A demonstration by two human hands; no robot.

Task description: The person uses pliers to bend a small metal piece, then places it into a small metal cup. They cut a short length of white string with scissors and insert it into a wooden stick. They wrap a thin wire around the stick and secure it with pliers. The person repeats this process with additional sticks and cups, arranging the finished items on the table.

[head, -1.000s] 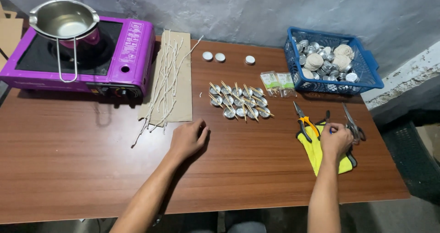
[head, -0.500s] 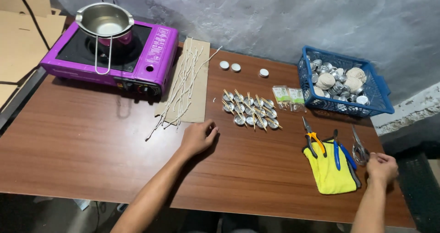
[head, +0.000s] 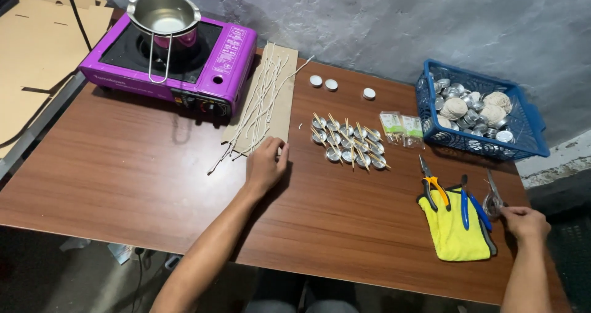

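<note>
Left hand rests loosely curled at cardboard strip, fingertips touching wicks; right hand closed on scissors beside yellow glove. Best lift scissors clear of pliers.

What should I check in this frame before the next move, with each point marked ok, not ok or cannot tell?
1. Left hand at the wicks: ok, its fingertips rest at the near end of the loose wicks on the cardboard strip.
2. Right hand at the tools: ok, its fingers touch the scissors beside the yellow cloth.
3. Right grip closed on the scissors: cannot tell.
4. Metal cups with sticks grouped at mid-table: ok.
5. Pot seated on the purple stove: ok, upright.
6. Stove flame lit: cannot tell.
</note>
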